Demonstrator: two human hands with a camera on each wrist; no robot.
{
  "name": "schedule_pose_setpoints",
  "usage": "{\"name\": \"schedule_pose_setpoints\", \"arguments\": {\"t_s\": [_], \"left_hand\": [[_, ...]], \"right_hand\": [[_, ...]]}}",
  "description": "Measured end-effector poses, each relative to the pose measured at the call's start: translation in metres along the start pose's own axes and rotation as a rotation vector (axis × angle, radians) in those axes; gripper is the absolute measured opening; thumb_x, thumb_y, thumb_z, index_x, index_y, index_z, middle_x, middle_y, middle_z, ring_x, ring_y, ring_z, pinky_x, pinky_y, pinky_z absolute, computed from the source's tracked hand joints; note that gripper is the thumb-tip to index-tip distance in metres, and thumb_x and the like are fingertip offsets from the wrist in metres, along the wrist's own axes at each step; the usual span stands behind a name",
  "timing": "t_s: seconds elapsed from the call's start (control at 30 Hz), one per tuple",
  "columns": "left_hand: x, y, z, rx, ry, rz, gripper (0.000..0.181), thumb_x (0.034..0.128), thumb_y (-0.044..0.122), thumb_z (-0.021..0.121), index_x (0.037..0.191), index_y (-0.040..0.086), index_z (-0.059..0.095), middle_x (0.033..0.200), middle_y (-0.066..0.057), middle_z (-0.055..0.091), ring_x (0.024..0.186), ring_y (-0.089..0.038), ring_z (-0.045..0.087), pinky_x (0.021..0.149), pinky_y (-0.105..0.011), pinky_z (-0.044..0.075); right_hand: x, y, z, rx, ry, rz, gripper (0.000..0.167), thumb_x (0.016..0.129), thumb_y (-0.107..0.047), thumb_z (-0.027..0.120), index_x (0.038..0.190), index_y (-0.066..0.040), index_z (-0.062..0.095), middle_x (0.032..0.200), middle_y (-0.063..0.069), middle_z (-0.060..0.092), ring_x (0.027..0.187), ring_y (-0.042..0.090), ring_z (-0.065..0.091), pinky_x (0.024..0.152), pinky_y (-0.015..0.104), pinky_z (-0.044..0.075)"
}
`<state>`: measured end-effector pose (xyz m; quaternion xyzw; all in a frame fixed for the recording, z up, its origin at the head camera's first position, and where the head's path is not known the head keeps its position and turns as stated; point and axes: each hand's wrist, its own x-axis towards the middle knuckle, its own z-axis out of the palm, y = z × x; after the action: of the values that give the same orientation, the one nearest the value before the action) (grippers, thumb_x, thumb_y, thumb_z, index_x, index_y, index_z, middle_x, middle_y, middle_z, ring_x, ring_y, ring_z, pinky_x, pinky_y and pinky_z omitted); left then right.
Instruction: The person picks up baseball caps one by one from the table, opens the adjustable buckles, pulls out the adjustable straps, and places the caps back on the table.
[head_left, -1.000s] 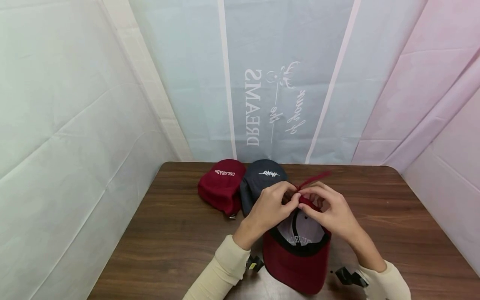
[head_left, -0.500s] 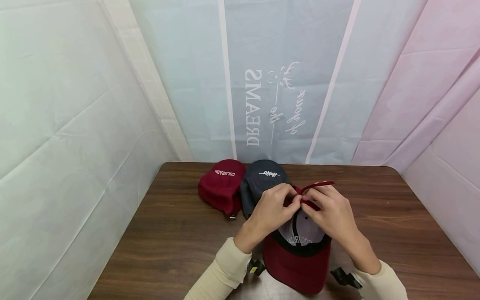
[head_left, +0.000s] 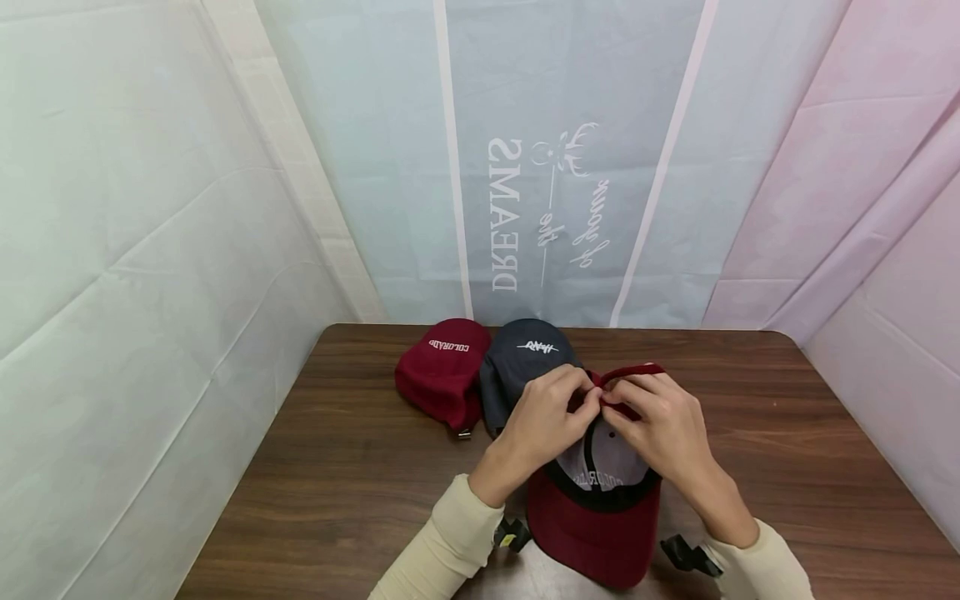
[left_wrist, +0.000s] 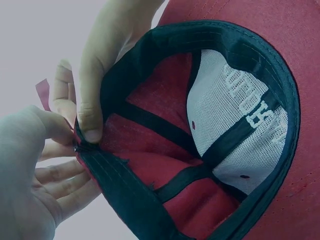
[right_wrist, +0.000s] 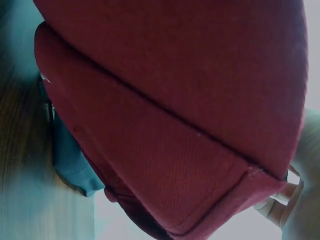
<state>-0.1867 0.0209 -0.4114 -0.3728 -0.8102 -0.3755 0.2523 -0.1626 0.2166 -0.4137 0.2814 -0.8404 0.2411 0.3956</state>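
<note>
A dark red baseball cap (head_left: 592,533) stands tilted between my hands, its brim toward me and its inside showing. My left hand (head_left: 546,410) pinches the back strap near its middle. Right beside it, my right hand (head_left: 666,417) pinches the same strap, fingertips almost touching the left ones. The loose strap end (head_left: 632,372) sticks out past the right fingers; in the left wrist view this strap end (left_wrist: 43,94) pokes up beyond the hands. Black sweatband (left_wrist: 135,200) lines the rim. The fastening between the fingertips is mostly hidden. Brim and crown fill most of the right wrist view.
Behind my left hand lie a second red cap (head_left: 444,375) lettered COLORADO and a dark grey-blue cap (head_left: 525,354), side by side on the brown wooden table (head_left: 337,467). Pale cloth walls (head_left: 555,167) enclose the table at the back and sides.
My right hand has drawn slightly nearer and lower, its fingers closing in on the strap. The loose strap end has dropped lower behind that hand. The other caps lie still.
</note>
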Motion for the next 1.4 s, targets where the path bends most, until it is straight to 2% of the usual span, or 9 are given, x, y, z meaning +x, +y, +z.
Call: {"name": "schedule_pose_setpoints", "arguments": {"t_s": [0.1, 0.23, 0.43, 0.67, 0.8, 0.93, 1.03, 1.2, 1.4], "left_hand": [[0.001, -0.001, -0.002, 0.0, 0.016, 0.004, 0.017, 0.0968, 0.003, 0.069, 0.084, 0.011, 0.063, 0.082, -0.001, 0.062, 0.068, -0.008, 0.054, 0.063, -0.009, 0.038], [0.004, -0.002, -0.005, -0.034, 0.031, -0.02, 0.016, 0.0962, 0.003, 0.07, 0.085, 0.011, 0.062, 0.082, -0.001, 0.063, 0.07, -0.01, 0.061, 0.064, -0.007, 0.041], [0.004, -0.004, -0.008, -0.059, 0.005, -0.065, 0.011, 0.0984, 0.006, 0.069, 0.09, 0.011, 0.064, 0.086, 0.0, 0.064, 0.073, -0.007, 0.061, 0.066, -0.007, 0.044], [0.002, -0.006, -0.009, -0.047, -0.026, -0.062, 0.004, 0.0988, 0.012, 0.07, 0.1, 0.011, 0.066, 0.093, 0.001, 0.066, 0.08, -0.007, 0.065, 0.072, -0.008, 0.048], [0.0, -0.008, -0.009, -0.009, -0.069, -0.063, 0.016, 0.0943, 0.016, 0.073, 0.108, 0.012, 0.066, 0.098, 0.001, 0.066, 0.084, -0.011, 0.067, 0.074, -0.012, 0.051], [-0.003, -0.009, -0.008, 0.081, -0.14, -0.077, 0.031, 0.0895, 0.023, 0.078, 0.116, 0.013, 0.064, 0.104, 0.001, 0.066, 0.088, -0.009, 0.063, 0.072, -0.014, 0.05], [-0.005, -0.009, -0.006, 0.131, -0.169, -0.082, 0.031, 0.0904, 0.024, 0.08, 0.114, 0.015, 0.063, 0.102, 0.003, 0.063, 0.086, -0.005, 0.057, 0.069, -0.012, 0.047], [-0.008, -0.009, -0.004, 0.128, -0.129, -0.062, 0.017, 0.0932, 0.015, 0.078, 0.101, 0.015, 0.063, 0.091, 0.005, 0.059, 0.078, -0.005, 0.051, 0.065, -0.012, 0.039], [-0.008, -0.008, -0.005, 0.117, -0.048, -0.014, 0.014, 0.091, 0.008, 0.077, 0.094, 0.015, 0.065, 0.087, 0.004, 0.06, 0.073, -0.005, 0.05, 0.065, -0.013, 0.039]], "right_hand": [[0.002, 0.0, 0.0, 0.037, -0.002, 0.011, 0.017, 0.075, -0.007, 0.086, 0.08, -0.019, 0.075, 0.087, 0.001, 0.075, 0.079, 0.018, 0.06, 0.062, 0.032, 0.05], [0.004, 0.0, 0.0, 0.058, 0.027, -0.015, 0.018, 0.075, -0.006, 0.084, 0.078, -0.019, 0.073, 0.087, -0.002, 0.073, 0.076, 0.013, 0.056, 0.061, 0.026, 0.045], [0.004, 0.002, -0.001, 0.065, 0.023, -0.007, 0.018, 0.075, -0.005, 0.084, 0.078, -0.018, 0.072, 0.089, 0.001, 0.074, 0.078, 0.015, 0.058, 0.065, 0.027, 0.046], [0.003, 0.003, -0.003, 0.054, -0.009, 0.015, 0.021, 0.075, -0.003, 0.087, 0.078, -0.017, 0.072, 0.089, 0.001, 0.073, 0.08, 0.015, 0.059, 0.067, 0.028, 0.047], [0.004, 0.003, -0.003, 0.057, -0.005, 0.016, 0.023, 0.074, -0.001, 0.088, 0.079, -0.017, 0.073, 0.089, 0.001, 0.073, 0.08, 0.015, 0.06, 0.068, 0.027, 0.048], [0.004, 0.002, -0.004, 0.082, -0.002, 0.037, 0.025, 0.073, 0.003, 0.088, 0.08, -0.017, 0.073, 0.089, 0.001, 0.072, 0.079, 0.015, 0.058, 0.067, 0.027, 0.046], [0.004, 0.002, -0.005, 0.088, -0.005, 0.05, 0.025, 0.073, 0.003, 0.087, 0.082, -0.017, 0.074, 0.089, 0.002, 0.072, 0.077, 0.013, 0.055, 0.065, 0.025, 0.043], [0.004, 0.001, -0.005, 0.093, -0.009, 0.068, 0.025, 0.073, 0.002, 0.089, 0.085, -0.015, 0.076, 0.09, 0.002, 0.073, 0.074, 0.013, 0.052, 0.063, 0.022, 0.04], [0.004, -0.002, -0.004, 0.061, 0.011, 0.069, 0.033, 0.069, 0.003, 0.091, 0.092, -0.015, 0.076, 0.086, -0.002, 0.071, 0.069, 0.011, 0.051, 0.061, 0.018, 0.04]]}}
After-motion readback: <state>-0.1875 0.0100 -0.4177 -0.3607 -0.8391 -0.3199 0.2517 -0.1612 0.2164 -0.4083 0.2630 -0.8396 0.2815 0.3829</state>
